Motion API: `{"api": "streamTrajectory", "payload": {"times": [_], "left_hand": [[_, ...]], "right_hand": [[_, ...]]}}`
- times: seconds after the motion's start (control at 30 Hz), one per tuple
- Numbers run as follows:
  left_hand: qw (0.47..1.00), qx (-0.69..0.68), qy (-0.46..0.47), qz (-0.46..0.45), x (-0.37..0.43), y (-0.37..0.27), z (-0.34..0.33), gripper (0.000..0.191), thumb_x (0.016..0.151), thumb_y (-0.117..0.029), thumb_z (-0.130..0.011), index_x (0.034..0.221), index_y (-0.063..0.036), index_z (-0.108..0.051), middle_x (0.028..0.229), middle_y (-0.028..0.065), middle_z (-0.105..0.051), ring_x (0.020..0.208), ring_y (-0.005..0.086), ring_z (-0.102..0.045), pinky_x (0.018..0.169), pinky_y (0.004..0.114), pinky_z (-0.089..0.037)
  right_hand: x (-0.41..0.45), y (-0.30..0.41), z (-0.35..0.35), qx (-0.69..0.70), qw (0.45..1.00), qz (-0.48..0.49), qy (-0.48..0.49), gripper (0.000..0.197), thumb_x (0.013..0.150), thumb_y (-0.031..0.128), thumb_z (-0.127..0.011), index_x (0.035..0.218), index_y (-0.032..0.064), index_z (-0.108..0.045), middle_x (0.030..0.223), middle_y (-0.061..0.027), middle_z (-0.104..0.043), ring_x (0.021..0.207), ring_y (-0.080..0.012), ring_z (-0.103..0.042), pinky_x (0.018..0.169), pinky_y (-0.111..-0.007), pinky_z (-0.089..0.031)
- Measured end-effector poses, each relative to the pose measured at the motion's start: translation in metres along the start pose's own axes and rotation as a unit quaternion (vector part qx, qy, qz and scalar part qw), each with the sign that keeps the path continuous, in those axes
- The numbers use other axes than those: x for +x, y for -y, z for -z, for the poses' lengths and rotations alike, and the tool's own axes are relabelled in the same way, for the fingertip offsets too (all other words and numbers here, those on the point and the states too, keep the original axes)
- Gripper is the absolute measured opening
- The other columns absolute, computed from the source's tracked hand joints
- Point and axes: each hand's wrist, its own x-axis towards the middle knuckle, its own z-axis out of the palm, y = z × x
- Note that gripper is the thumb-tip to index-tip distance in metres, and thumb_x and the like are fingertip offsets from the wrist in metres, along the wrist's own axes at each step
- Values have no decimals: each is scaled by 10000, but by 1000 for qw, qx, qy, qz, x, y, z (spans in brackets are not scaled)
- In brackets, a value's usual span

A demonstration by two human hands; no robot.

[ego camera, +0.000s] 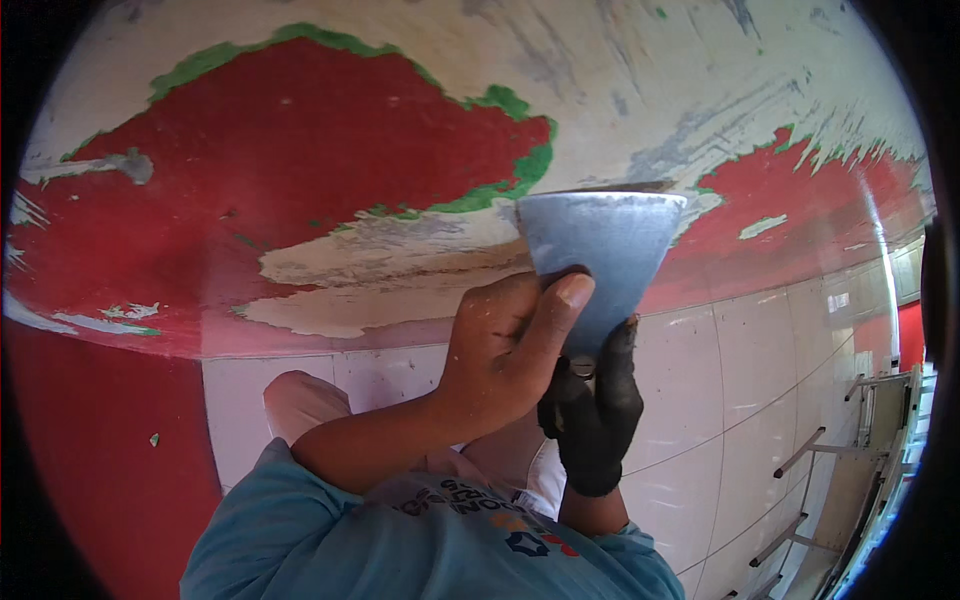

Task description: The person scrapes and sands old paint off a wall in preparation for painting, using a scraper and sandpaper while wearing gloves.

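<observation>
A wide metal scraper blade (611, 240) is before the wall (360, 135), its broad edge turned towards it; whether it touches the wall I cannot tell. My right hand (596, 420), in a black glove, grips the scraper low, around its handle end, which is mostly hidden. My left hand (506, 341) is bare, with its thumb on the left side of the blade and its fingers bent behind or beside it. The wall shows red paint with ragged green edges and whitish, scraped patches. Below the blade, a beige patch (420, 277) runs to the left.
Large pale floor tiles (675, 390) meet the foot of the wall. A red wall surface (105, 442) stands at the left. Metal frames with dark-capped legs (801, 452), seemingly a ladder or folding stand, are at the right. My knee (307, 401) is close to the wall.
</observation>
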Motion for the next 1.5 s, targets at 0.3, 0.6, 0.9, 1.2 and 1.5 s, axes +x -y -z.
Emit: {"api": "streamTrajectory", "payload": {"times": [0.3,0.6,0.9,1.2,1.5], "left_hand": [[996,-57,-53,-50,2,-16,4,303,909,-196,-504,722,37,-556,547,19,-464,544,52,-391,470,247,-340],[997,3,-31,-64,6,-21,9,285,900,-197,-514,737,31,-561,522,26,-428,522,62,-378,465,264,-329],[992,-2,-123,0,5,-42,3,328,900,-262,-521,663,-37,-503,570,-57,-426,528,31,-371,462,215,-320],[971,232,34,-41,14,-16,-8,317,869,-188,-550,650,37,-515,527,181,-450,430,259,-416,447,350,-331],[911,386,93,-110,29,-51,-3,330,875,-189,-531,620,17,-496,523,198,-456,455,351,-457,440,402,-321]], "right_hand": [[5,13,-12,93,994,56,29,559,815,-11,-485,1334,-32,-279,676,-41,-525,549,-95,-495,495,-231,-432],[7,19,-18,114,992,33,50,589,842,-5,-459,1366,-31,-190,688,-27,-502,556,-80,-466,484,-227,-411],[5,13,-29,135,989,32,54,578,869,76,-457,1399,135,-235,764,-19,-546,571,-89,-503,528,-248,-457],[-8,-10,-44,391,919,-47,-23,652,901,248,-422,1412,61,-63,765,-78,-532,481,-110,-467,427,-224,-382],[-7,17,-62,548,836,-7,-21,630,926,139,-376,1414,86,18,652,-61,-480,443,-84,-417,397,-215,-358]]}}
